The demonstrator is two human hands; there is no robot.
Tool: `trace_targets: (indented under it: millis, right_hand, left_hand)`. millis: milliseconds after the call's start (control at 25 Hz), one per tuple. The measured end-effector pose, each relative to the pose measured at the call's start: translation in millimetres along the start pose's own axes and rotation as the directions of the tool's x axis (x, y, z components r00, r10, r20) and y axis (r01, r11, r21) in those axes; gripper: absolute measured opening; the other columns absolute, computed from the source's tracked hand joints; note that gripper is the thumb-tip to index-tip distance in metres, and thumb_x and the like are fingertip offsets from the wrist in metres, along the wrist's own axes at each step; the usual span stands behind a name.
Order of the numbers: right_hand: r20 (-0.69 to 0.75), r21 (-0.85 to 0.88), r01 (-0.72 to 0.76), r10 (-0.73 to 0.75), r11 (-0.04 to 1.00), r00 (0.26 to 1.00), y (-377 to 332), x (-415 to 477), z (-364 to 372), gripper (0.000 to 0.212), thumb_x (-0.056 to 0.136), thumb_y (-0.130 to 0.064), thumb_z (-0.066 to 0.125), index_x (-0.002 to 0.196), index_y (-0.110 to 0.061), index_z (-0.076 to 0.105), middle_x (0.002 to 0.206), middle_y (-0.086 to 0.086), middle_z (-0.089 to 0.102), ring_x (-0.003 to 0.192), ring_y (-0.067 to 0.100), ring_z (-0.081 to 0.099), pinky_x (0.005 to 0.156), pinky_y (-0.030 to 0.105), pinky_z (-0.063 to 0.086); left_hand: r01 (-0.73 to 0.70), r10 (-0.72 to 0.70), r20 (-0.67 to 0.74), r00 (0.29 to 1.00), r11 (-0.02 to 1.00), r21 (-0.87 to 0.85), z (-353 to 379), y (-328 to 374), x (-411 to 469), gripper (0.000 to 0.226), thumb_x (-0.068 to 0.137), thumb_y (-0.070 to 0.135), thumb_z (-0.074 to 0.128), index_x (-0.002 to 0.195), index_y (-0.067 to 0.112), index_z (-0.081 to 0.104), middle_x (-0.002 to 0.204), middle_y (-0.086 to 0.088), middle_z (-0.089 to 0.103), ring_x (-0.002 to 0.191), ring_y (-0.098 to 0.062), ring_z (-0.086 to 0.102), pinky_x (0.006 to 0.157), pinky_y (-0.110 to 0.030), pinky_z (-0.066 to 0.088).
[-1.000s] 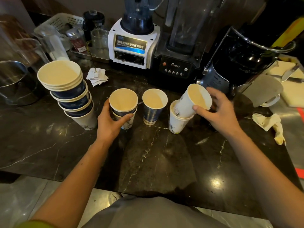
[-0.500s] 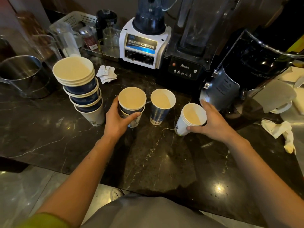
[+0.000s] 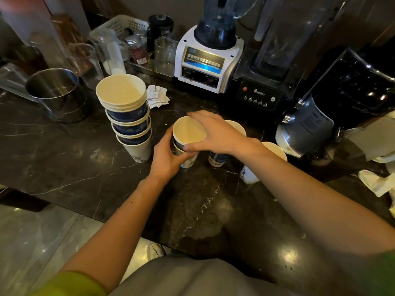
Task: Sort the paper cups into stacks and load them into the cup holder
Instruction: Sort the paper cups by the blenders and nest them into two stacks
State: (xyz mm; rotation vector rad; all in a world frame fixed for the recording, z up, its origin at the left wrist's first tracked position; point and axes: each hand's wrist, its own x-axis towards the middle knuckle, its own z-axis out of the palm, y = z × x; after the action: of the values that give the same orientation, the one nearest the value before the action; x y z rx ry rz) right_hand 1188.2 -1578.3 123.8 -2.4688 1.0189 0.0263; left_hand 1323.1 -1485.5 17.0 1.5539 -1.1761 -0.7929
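A tall leaning stack of blue and white paper cups point(image 3: 128, 116) stands on the dark marble counter point(image 3: 64, 163) at the left. My left hand point(image 3: 168, 154) wraps the side of a short two-cup stack point(image 3: 187, 133) in the middle. My right hand point(image 3: 211, 133) lies over that stack's top cup, fingers on its rim and thumb at its side. Behind my right wrist stands a single blue cup point(image 3: 218, 158), mostly hidden. A white cup stack point(image 3: 252, 174) sits to the right, partly covered by my forearm. No cup holder is in view.
Along the back stand a white blender point(image 3: 208, 60), a black blender point(image 3: 265, 82) and a black machine point(image 3: 342, 97). A steel pot point(image 3: 57, 92), glass jugs and a white basket point(image 3: 119, 24) sit at the back left. Crumpled paper point(image 3: 378, 184) lies at the right.
My right hand let go of the white cups at the right and moved left onto the top of the two-cup stack held by my left hand. The camera shifted closer.
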Motion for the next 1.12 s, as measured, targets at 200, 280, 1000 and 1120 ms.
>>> trace_targets:
  millis: [200,280,1000,1120]
  right_hand:
    - [-0.083,-0.107,-0.052,0.043,0.993,0.996,14,-11,-12,0.105,0.065,-0.064,0.076,0.15,-0.022,0.032,0.146,0.003,0.048,0.134,0.026,0.043,0.105,0.043,0.04]
    - [-0.1,-0.111,-0.058,0.047,0.992,0.994,11,-14,-16,0.102,0.065,-0.063,0.076,0.149,-0.024,0.034,0.143,0.001,0.052,0.13,0.025,0.046,0.1,0.044,0.043]
    - [-0.179,-0.128,0.073,-0.096,0.989,0.979,-4,-30,-22,0.017,0.099,-0.034,0.051,0.097,-0.02,0.06,0.12,0.009,0.063,0.123,0.033,0.052,0.095,0.047,0.048]
    - [-0.457,0.03,0.102,-0.077,0.994,0.886,-9,-43,-60,0.018,0.098,-0.029,0.054,0.096,-0.013,0.062,0.119,0.014,0.066,0.113,0.025,0.061,0.09,0.038,0.051]
  left_hand:
    - [-0.052,0.052,0.056,0.997,0.999,-0.004,16,11,4,0.087,0.07,0.031,0.087,0.143,0.019,0.042,0.132,0.014,0.054,0.12,0.01,0.049,0.103,-0.011,0.038]
    - [-0.06,0.061,0.051,0.997,0.998,-0.016,17,12,6,0.086,0.07,0.031,0.088,0.142,0.019,0.043,0.13,0.015,0.055,0.118,0.012,0.049,0.102,-0.008,0.037]
    - [-0.047,0.048,0.079,0.996,0.999,-0.015,13,12,10,0.084,0.073,0.034,0.084,0.143,0.02,0.041,0.133,0.013,0.054,0.123,0.001,0.051,0.105,-0.022,0.043]
    - [-0.022,0.023,0.084,0.996,1.0,-0.007,13,11,9,0.085,0.074,0.035,0.083,0.145,0.025,0.038,0.134,0.019,0.049,0.125,0.005,0.045,0.106,-0.021,0.041]
